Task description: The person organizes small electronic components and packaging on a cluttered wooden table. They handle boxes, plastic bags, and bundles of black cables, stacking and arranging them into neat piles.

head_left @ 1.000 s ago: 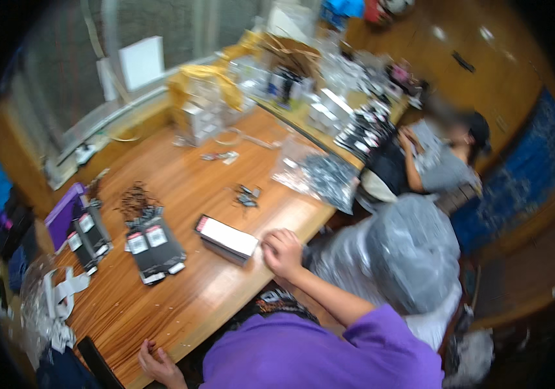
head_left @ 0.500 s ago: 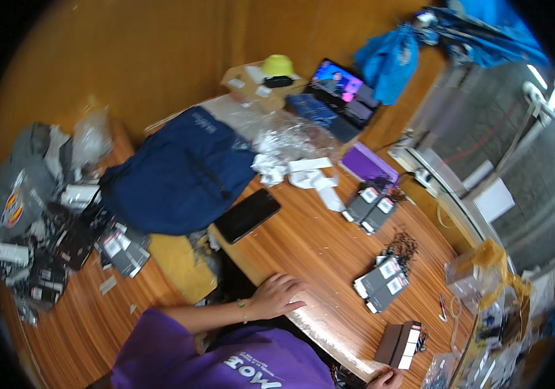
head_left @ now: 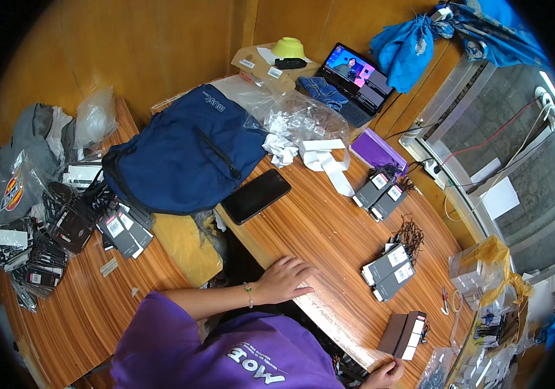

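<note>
My left hand [head_left: 284, 280] lies on the near edge of the wooden table, fingers stretched out and holding nothing. At the lower edge of the view my right hand [head_left: 384, 374] has curled fingers, with its fingertips beside the near corner of a stack of brown hang tags [head_left: 394, 332] bearing white labels. What those fingers hold, if anything, is hidden. Farther back lie a bundle of dark grey hang tags [head_left: 389, 271] with black strings and a second grey tag bundle [head_left: 380, 193]. A black phone [head_left: 256, 196] lies beyond my left hand.
A navy backpack [head_left: 180, 152] covers the back left, beside heaps of tags [head_left: 125, 228] and plastic bags. A laptop [head_left: 357, 78], purple box [head_left: 378, 150] and crumpled paper [head_left: 282, 150] are at the back. Bagged boxes [head_left: 475, 272] and small snips [head_left: 445, 301] are at the right.
The view has shifted slightly, so everything sits a little higher and mostly farther right in the picture. My left hand stays on the table edge, and my right hand stays by the brown tags.
</note>
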`<action>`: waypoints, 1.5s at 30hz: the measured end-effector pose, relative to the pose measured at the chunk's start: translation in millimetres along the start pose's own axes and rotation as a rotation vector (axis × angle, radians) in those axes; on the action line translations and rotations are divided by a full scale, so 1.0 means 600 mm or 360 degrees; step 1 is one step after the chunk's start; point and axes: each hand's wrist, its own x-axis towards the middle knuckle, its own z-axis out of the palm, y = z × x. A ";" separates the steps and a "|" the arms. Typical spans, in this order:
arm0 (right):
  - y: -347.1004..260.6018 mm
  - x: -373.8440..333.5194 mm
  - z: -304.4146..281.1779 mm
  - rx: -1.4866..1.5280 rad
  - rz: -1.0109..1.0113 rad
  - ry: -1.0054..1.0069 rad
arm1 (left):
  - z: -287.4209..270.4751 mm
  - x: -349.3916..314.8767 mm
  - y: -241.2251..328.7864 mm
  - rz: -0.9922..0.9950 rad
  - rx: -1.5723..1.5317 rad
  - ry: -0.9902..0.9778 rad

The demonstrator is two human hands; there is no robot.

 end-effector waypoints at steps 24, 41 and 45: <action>0.034 -0.018 0.015 0.0057 0.0165 -0.0143 | -0.008 0.012 0.002 -0.0071 -0.0039 -0.0185; 0.005 0.011 -0.008 -0.0077 0.0243 -0.0081 | 0.020 0.005 0.011 0.0058 0.0005 -0.0035; 0.003 0.012 -0.004 -0.0089 0.0214 -0.0104 | 0.032 -0.012 -0.008 0.0251 0.0047 0.0230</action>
